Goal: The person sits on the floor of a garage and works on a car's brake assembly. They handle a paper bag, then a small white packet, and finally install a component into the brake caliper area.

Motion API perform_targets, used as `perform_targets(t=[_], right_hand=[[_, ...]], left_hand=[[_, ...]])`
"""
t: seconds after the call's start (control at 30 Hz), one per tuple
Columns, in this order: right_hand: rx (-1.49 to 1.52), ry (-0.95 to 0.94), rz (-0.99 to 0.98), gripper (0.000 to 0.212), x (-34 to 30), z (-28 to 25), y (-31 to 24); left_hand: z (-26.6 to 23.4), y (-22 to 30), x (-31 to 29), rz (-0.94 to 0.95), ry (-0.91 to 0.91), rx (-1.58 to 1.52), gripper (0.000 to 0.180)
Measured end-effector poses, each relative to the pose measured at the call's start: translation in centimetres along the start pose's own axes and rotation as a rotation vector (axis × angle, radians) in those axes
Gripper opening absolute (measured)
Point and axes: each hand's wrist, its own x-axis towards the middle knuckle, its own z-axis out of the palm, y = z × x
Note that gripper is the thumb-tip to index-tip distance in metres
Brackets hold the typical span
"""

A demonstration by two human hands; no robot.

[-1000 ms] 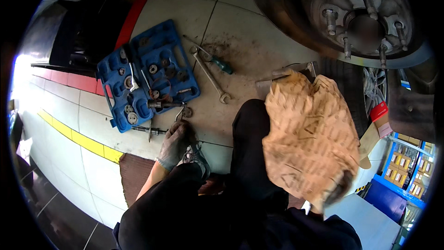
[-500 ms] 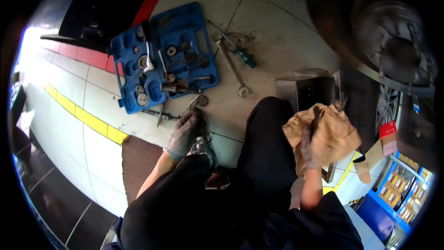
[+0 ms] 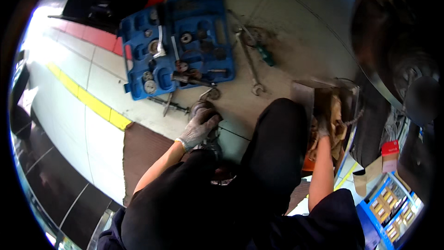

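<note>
My left hand (image 3: 202, 128), in a grey work glove, lies over the front of my shoe (image 3: 201, 106), with its fingers loosely spread. My right hand (image 3: 322, 128), in a dark dirty glove, reaches down into an open metal box (image 3: 301, 93) beside my right knee. Crumpled brown cloth or paper (image 3: 336, 113) stands in the box next to that hand. The fingers are dark and blurred there, so their hold is hidden. Beyond my left hand lies an open blue tool case (image 3: 226, 65) with several round metal adapters and a dark screw tool (image 3: 192, 79).
A combination wrench (image 3: 249, 62) and a green-handled screwdriver (image 3: 265, 55) lie on the tiled floor right of the case. A wheel hub assembly (image 3: 409, 76) looms at the right. A red box (image 3: 390, 148) and blue shelving (image 3: 377, 203) are at the lower right.
My right hand has gone from above the box down into it, and the brown cloth or paper is now inside. The left hand has shifted slightly on the shoe. The view has turned a little.
</note>
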Motion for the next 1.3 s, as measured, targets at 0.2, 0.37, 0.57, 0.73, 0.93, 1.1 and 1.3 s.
perform_targets(t=[0.2, 0.37, 0.57, 0.73, 0.93, 1.1, 1.3], right_hand=[[0.021, -0.203, 0.105, 0.059, 1.6, -1.0, -3.7], [0.054, -0.274, 0.125, 0.057, 1.6, -0.7, -4.2], [0.061, -0.312, 0.116, 0.056, 1.5, -0.5, -4.5], [0.058, -0.325, 0.101, 0.055, 1.5, -0.3, -4.2], [0.053, -0.338, 0.082, 0.053, 1.7, -0.3, -4.2], [0.052, -0.347, 0.072, 0.052, 1.9, -0.3, -4.6], [0.047, -0.352, 0.069, 0.051, 1.8, -0.5, -4.3]], left_hand=[[1.1, -0.4, 2.4, 0.224, 0.139, 0.266, 0.028], [1.5, 0.7, 2.4, -0.007, 0.104, 0.067, 0.028], [1.7, -0.1, 2.5, 0.166, 0.198, 0.203, 0.026], [1.7, -0.6, 2.3, 0.125, 0.197, 0.123, 0.025], [1.8, -0.3, 2.2, 0.053, 0.208, 0.129, 0.026], [1.8, -0.5, 2.4, 0.045, 0.215, 0.148, 0.027], [1.9, -0.6, 2.3, 0.061, 0.217, 0.117, 0.028]])
